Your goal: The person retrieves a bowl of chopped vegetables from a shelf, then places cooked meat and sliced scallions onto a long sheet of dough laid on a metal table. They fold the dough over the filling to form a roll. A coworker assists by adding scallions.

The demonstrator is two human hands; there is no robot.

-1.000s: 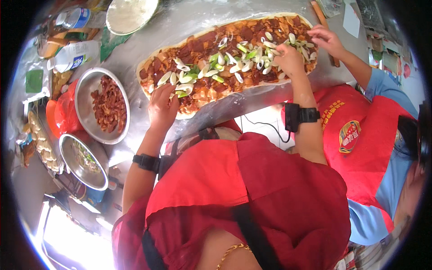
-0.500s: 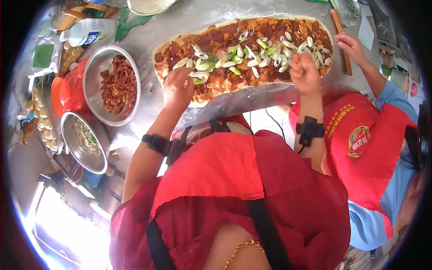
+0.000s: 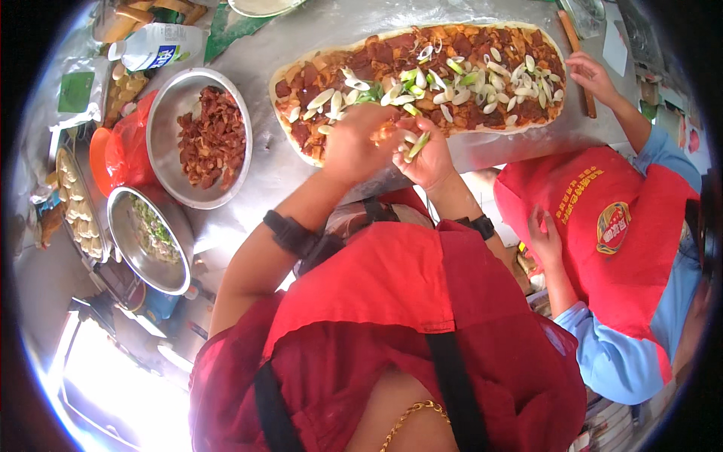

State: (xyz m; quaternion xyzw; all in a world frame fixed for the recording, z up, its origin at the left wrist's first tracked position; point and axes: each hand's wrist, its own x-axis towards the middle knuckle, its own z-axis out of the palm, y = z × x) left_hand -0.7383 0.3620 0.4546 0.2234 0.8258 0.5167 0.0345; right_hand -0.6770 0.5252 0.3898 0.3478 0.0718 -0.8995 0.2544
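A long oval sheet of dough [image 3: 282,77] lies on the metal table, spread with chopped reddish-brown meat [image 3: 392,53]. White and green scallion slices [image 3: 520,83] are strewn across its middle and right. My right hand [image 3: 433,162], just off the near edge, is curled palm up around a few scallion slices [image 3: 413,143]. Close beside it, my left hand [image 3: 360,143] hangs over the dough's near left part with its fingers bent inward. Bits show at those fingertips, but what they hold is too unclear to name.
Left of the dough stand a steel bowl of meat [image 3: 154,139], a smaller bowl of chopped scallion mix [image 3: 128,256], a red plastic bag [image 3: 132,151] and a bottle [image 3: 154,47]. At right, a co-worker's hand [image 3: 591,77] is beside a wooden rolling pin [image 3: 575,56]; the other hand [image 3: 546,239] is lower.
My right hand has come left and down from the dough's right side, bringing scallion slices. My left hand has moved right toward it. The co-worker's second hand has come into view.
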